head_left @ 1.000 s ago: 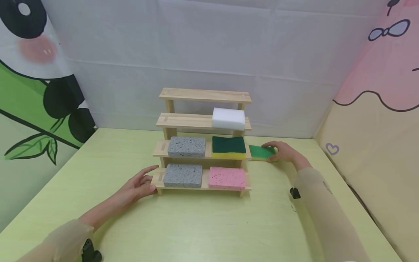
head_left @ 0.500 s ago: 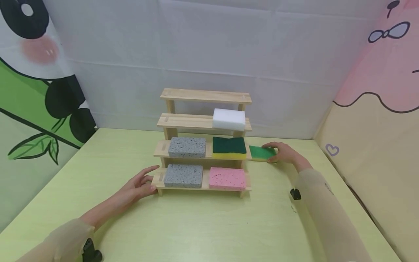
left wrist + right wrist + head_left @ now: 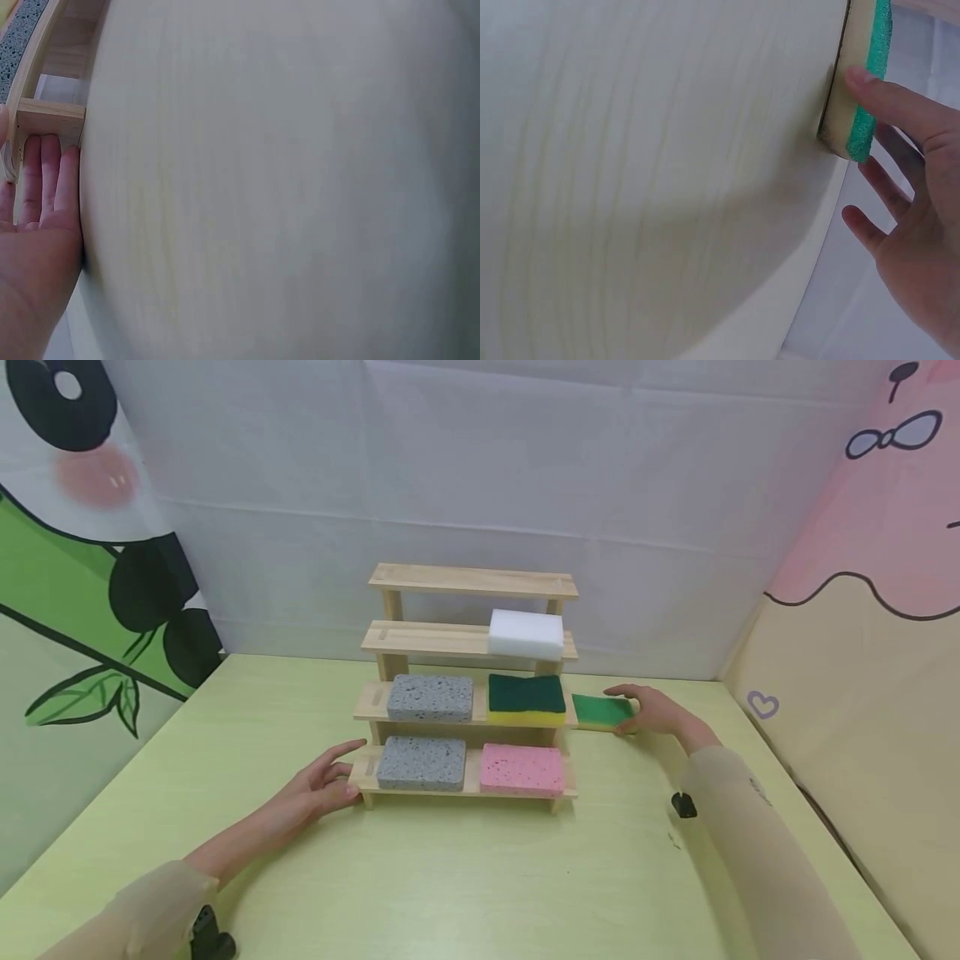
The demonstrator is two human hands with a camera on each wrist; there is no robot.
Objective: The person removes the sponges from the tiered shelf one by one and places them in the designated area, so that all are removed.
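We list one green-topped scouring sponge [image 3: 602, 712], flat on the table [image 3: 480, 877] beside the right end of the four-tier wooden stand [image 3: 474, 580]; whether they touch, we cannot tell. Right hand [image 3: 656, 710]: thumb and fingers pinching the sponge's outer end. Left hand [image 3: 315, 787]: fingers straight, against the stand's lowest tier. Hazards, in our judgement: a low inward lift could knock the stand and jar the dark-green-and-yellow sponge [image 3: 527, 695]; the one-ended pinch could let its load twist; uneven left-hand pressure could skew the stand.
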